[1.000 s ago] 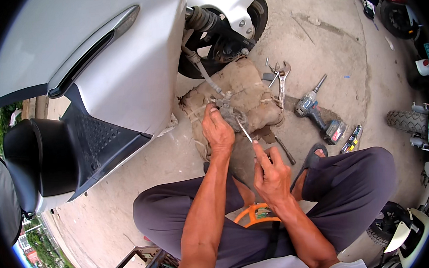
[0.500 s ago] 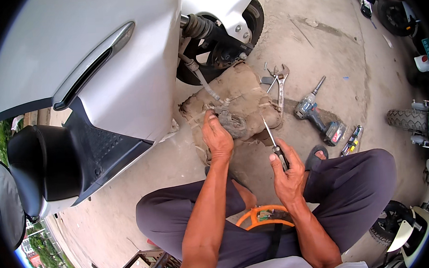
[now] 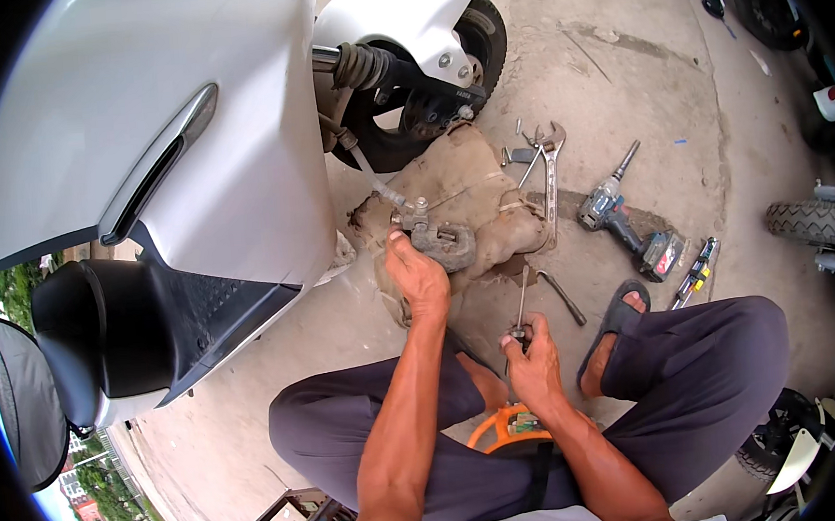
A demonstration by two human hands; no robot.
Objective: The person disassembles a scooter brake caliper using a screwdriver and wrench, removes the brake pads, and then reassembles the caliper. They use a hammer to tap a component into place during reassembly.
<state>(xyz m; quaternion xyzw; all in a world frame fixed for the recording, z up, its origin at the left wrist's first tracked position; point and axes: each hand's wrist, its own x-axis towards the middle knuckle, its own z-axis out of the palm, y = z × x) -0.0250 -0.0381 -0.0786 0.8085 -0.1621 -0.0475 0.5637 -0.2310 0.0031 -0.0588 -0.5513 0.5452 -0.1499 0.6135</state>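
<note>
My left hand (image 3: pixel 419 278) is closed on the near side of a dirty grey brake caliper (image 3: pixel 453 248), its fingers partly hidden. From the caliper's far side a pale hose (image 3: pixel 373 176) runs toward the scooter's front fork. Beneath it, a worn brown padded cloth (image 3: pixel 460 175) lies bunched on the ground. My right hand (image 3: pixel 535 364) grips a screwdriver (image 3: pixel 521 302) by its dark handle, between my knees. The thin shaft points away from me, and its tip appears apart from the caliper. A bent metal bar (image 3: pixel 563 299) lies just right of the screwdriver.
A white scooter (image 3: pixel 243 118) fills the left, its front wheel (image 3: pixel 492 52) beyond the cloth. An adjustable wrench (image 3: pixel 552 183), a cordless impact wrench (image 3: pixel 623 222) and a narrow tool case (image 3: pixel 697 272) lie to the right. An orange-rimmed seat (image 3: pixel 488 432) is under me; other motorbikes (image 3: pixel 807 224) stand far right.
My right hand has drawn the screwdriver closer and leftward, uncovering the bent bar. The caliper in my left hand has turned, showing its slot and fitting more plainly.
</note>
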